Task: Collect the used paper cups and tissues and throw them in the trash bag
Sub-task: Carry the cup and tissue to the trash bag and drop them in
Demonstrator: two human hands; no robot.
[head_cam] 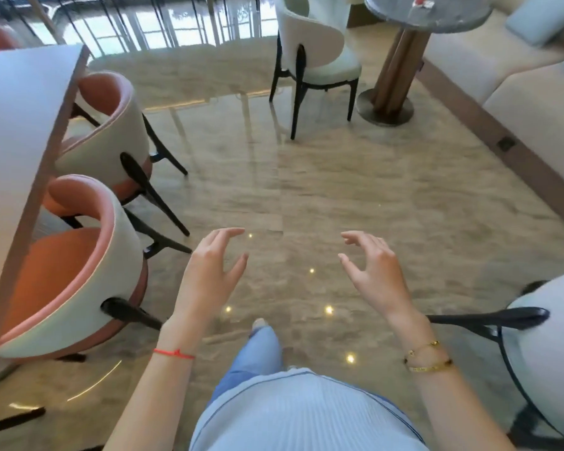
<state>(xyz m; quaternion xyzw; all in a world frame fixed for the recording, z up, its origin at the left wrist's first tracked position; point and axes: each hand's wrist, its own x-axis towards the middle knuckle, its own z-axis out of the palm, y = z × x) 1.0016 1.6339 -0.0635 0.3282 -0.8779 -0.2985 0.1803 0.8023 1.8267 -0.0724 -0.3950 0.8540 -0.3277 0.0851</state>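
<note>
1. Floor filled most of the head view: glossy beige marble-look tile, mirroring chair legs and scattered spots of ceiling light near the centre.
2. A long pale table ran down the left edge of the frame, with two orange-and-white tub chairs tucked against it, one above the other in the picture.
3. A white chair on black legs stood at upper centre, beside a round grey-topped table on a wooden pedestal at upper right.
4. A cream sofa with a pale blue cushion lined the right edge, and part of another white chair showed at lower right.
5. On the round table's top, at the very upper right, lay a small crumpled red-and-white item; it was too small and cropped to tell whether it was a cup or a tissue.
6. The left hand and the right hand hovered over bare floor at lower centre, well apart from each other, fingers spread and lightly curled, both empty.
7. That crumpled item sat far above and to the right of both hands, well apart from them, nearer the right hand's side.
8. A red string circled the left wrist; gold bracelets circled the right.
</note>
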